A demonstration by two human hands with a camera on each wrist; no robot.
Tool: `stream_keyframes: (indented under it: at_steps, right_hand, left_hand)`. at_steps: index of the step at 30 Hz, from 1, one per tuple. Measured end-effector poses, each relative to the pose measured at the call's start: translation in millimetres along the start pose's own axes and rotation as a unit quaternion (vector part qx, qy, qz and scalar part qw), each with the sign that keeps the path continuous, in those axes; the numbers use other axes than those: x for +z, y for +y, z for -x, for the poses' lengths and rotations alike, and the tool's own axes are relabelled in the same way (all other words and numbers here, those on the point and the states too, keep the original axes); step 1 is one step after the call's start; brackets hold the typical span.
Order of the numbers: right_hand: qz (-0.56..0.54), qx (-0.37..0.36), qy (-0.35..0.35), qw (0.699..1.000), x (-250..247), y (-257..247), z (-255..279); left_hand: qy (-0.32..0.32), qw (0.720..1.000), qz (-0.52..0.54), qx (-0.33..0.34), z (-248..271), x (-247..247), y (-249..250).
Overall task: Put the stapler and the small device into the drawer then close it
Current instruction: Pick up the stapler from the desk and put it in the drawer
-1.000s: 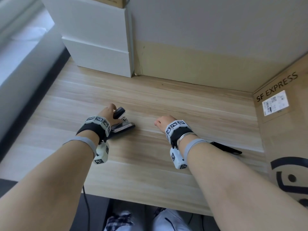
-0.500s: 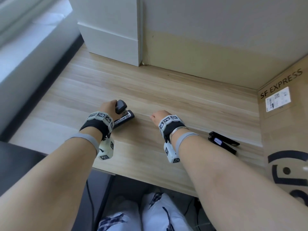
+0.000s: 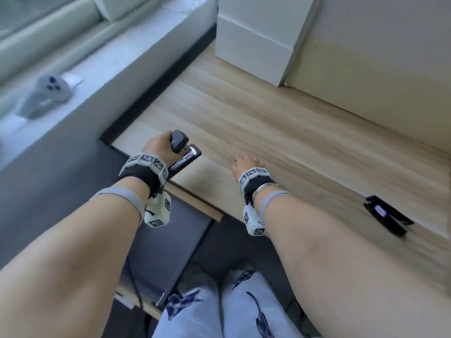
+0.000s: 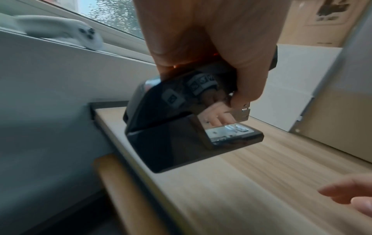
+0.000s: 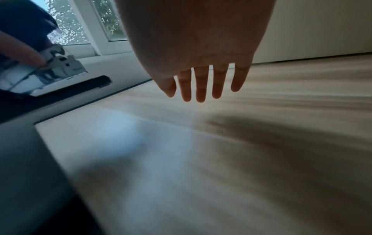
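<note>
My left hand (image 3: 168, 145) grips the black stapler (image 3: 181, 148) from above and holds it in the air over the desk's front left corner. In the left wrist view my fingers wrap its top and the stapler (image 4: 181, 127) hangs tilted, base toward the camera. My right hand (image 3: 246, 163) hovers over the desk with straight fingers (image 5: 199, 89) and holds nothing. The small black device (image 3: 385, 215) lies on the desk at the right. Under the corner sits a dark panel with a wooden strip (image 3: 195, 203), maybe the drawer; I cannot tell if it is open.
A white box (image 3: 256, 45) stands at the desk's back, next to a cardboard wall (image 3: 366, 57). A white controller (image 3: 46, 93) lies on the windowsill at the left. My knees (image 3: 219, 308) are below the desk edge.
My left hand has lifted the stapler off the desk and carried it toward the front left corner. The head view has swung left and down. The right hand has barely moved.
</note>
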State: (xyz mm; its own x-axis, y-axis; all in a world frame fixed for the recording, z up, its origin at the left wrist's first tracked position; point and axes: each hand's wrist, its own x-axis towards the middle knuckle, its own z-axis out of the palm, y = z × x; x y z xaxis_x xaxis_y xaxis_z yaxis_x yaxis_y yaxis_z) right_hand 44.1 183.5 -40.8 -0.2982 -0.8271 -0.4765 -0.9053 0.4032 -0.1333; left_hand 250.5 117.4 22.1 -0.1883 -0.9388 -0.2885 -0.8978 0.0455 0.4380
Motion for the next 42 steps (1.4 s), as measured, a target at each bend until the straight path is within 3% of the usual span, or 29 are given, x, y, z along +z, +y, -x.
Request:
stream_keyframes:
  at_steps: [8, 12, 18, 27, 42]
  right_hand:
    - [-0.030, -0.030, 0.064, 0.997, 54.6, -72.0, 6.8]
    - [-0.051, -0.013, 0.081, 0.995, 71.8, -81.5, 1.0]
    - [0.005, 0.006, 0.105, 0.994, 93.8, -80.7, -7.5]
    - [0.013, 0.011, 0.172, 0.985, 105.5, -79.1, -12.0]
    - [0.026, 0.008, 0.204, 0.979, 110.0, -76.9, -13.8]
  left_hand:
    - [0.010, 0.992, 0.059, -0.107, 46.9, 6.6, -121.0]
    - [-0.005, 0.987, 0.059, -0.152, 58.8, 32.9, -167.7]
    - [-0.054, 0.976, 0.056, -0.204, 55.2, 84.5, -216.6]
    - [-0.082, 0.965, 0.035, -0.246, 19.0, 145.4, -248.8]
    - [-0.117, 0.955, 0.002, -0.272, -18.9, 200.8, -265.8]
